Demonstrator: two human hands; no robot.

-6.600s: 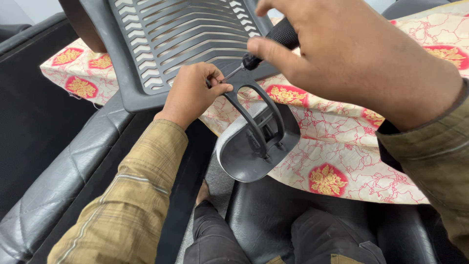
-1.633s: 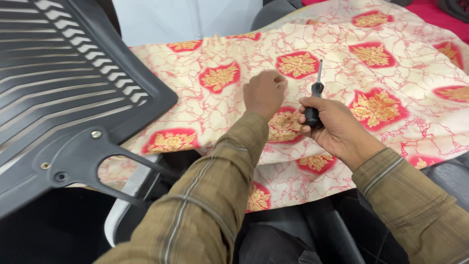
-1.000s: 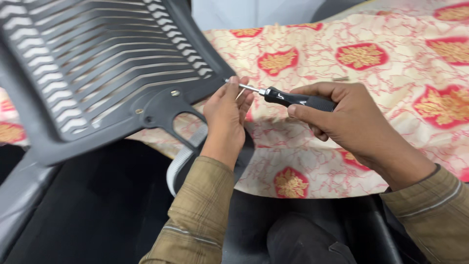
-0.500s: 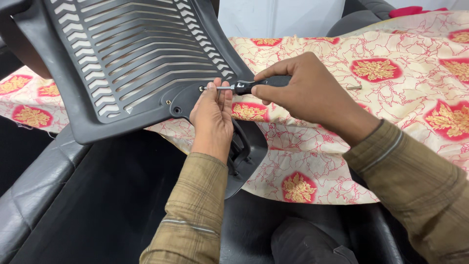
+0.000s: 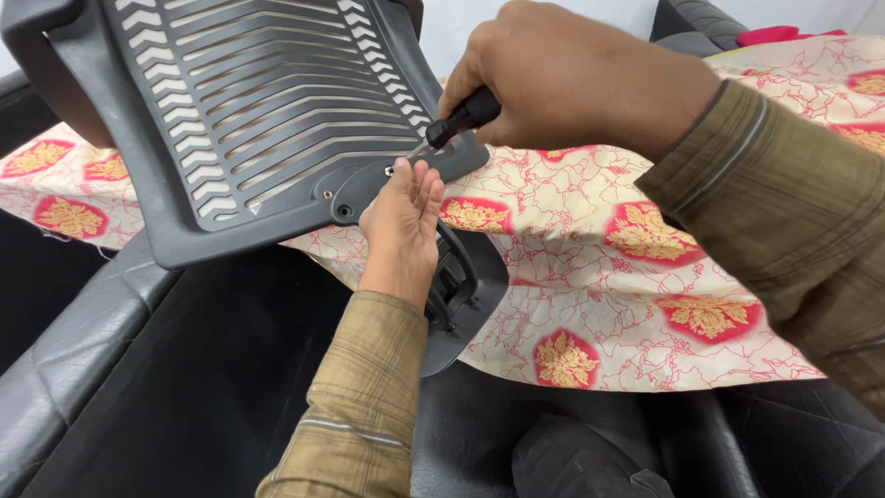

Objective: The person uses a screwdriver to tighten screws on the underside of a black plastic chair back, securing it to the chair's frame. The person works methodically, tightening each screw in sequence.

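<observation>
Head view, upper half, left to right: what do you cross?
Slatted grey chair back → left hand at the back's lower edge → black-handled screwdriver → right hand gripping it → olive plaid sleeve, with the red and cream patterned cloth beneath.

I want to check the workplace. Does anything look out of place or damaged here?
Nothing looks damaged. The grey slatted plastic chair back lies tilted over the red and cream patterned cloth, which is unusual; the right hand holds a black-handled screwdriver to it.
</observation>
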